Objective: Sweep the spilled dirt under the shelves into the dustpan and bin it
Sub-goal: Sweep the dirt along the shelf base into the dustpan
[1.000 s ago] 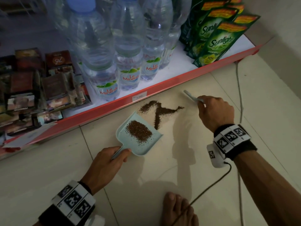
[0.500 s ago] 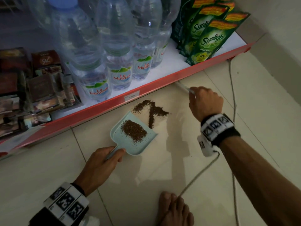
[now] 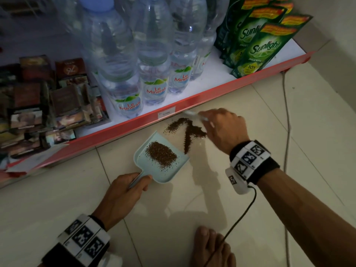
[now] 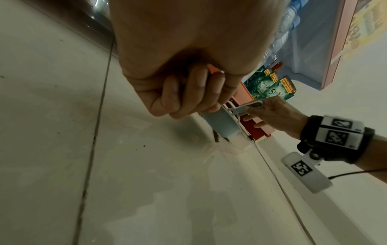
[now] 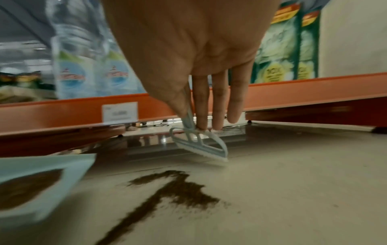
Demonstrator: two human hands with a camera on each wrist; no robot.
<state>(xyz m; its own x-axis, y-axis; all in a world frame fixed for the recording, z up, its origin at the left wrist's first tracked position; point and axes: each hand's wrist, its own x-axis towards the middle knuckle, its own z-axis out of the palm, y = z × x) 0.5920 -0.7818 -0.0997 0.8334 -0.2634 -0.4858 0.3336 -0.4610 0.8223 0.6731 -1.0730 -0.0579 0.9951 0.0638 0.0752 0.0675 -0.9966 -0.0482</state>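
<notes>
The left hand [image 3: 123, 191] is curled around the handle of a pale blue dustpan [image 3: 146, 166], thumb on top near where the handle meets the pan; in the left wrist view the fingers [image 4: 196, 92] wrap fully round the handle. The dustpan lies flat on the tiled floor [image 3: 57, 199], its open lip turned toward the red shelf edge [image 3: 192, 101], and a mound of brown dirt in the pan [image 3: 161, 154] sits near its middle.

The right hand [image 3: 225, 130] holds a small pale blue brush [image 5: 201, 144]. The right wrist view shows the thin handle pinched between thumb and forefinger, while the other three fingers [image 5: 217, 99] hang almost straight beside it. The brush head is tilted, its bristle edge at or just above the floor, close to the gap under the shelf.

The spilled dirt [image 3: 189, 130] lies on the floor between the dustpan's lip and the right hand, in a forked streak with one arm running down to the pan's right corner.

Water bottles [image 3: 154, 74] and green Sunlight pouches [image 3: 258, 47] stand on the shelf above.
</notes>
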